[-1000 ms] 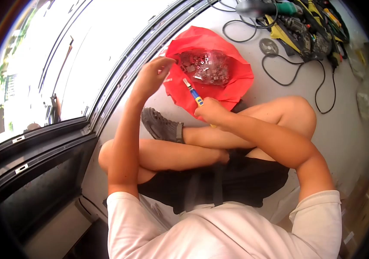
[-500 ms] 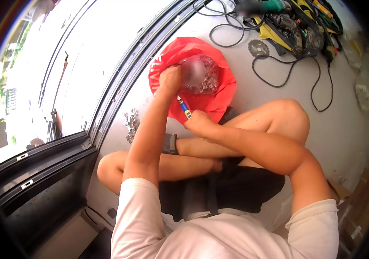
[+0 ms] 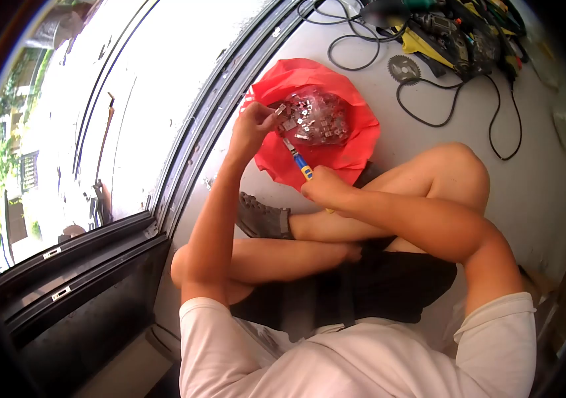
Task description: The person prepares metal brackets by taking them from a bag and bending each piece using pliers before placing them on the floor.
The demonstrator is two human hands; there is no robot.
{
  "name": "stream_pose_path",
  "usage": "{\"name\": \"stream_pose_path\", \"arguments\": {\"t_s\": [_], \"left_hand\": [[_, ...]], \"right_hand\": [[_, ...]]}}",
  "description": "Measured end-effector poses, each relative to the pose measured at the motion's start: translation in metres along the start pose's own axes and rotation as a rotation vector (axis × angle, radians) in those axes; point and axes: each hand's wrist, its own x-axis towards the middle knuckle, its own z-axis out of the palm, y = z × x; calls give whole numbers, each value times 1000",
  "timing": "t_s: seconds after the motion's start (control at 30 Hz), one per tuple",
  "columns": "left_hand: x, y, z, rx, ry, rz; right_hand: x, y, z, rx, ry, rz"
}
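A red bag [image 3: 342,162] lies spread on the floor, with a clear plastic bag of small metal parts [image 3: 326,123] inside it. My left hand [image 3: 254,126] is at the left rim of the red bag, its thumb and fingers pinched on a small metal part [image 3: 280,109]. Closed around a blue and yellow cutter knife [image 3: 301,164] is my right hand [image 3: 326,188], just below the red bag. The knife's tip points up and left, toward the plastic bag.
Power tools with black cables [image 3: 442,40] and a round saw blade [image 3: 403,68] lie at the upper right. A dark metal frame [image 3: 190,149] runs along the left. Some metal parts on the floor are partly hidden by my left forearm. My crossed legs are below the bag.
My left hand reached into the red bag and has drawn back a little to the left, now with a metal part in its fingers. My right hand keeps hold of the knife.
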Motion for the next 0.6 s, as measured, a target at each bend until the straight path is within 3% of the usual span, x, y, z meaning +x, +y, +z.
{"name": "stream_pose_path", "arguments": {"t_s": [0.1,0.17,0.23,0.3,0.33,0.43,0.6], "left_hand": [[-28,32,-30,-236,-11,4],[-51,62,-48,-221,-20,-59],[-72,74,-57,-556,-18,-26],[-87,75,-61,-619,-16,-38],[-93,73,-62,-750,-16,-66],[-102,70,-59,-940,-15,-110],[-101,73,-61,-1262,-85,-64]], "right_hand": [[0,-5,-2,-101,60,-41],[5,2,-3,-215,215,-146],[7,6,-7,-278,193,-241],[6,6,-6,-376,525,-576],[7,3,-9,-424,563,-623],[3,-13,-22,-225,369,-549],[-4,-23,-22,-167,295,-576]]}}
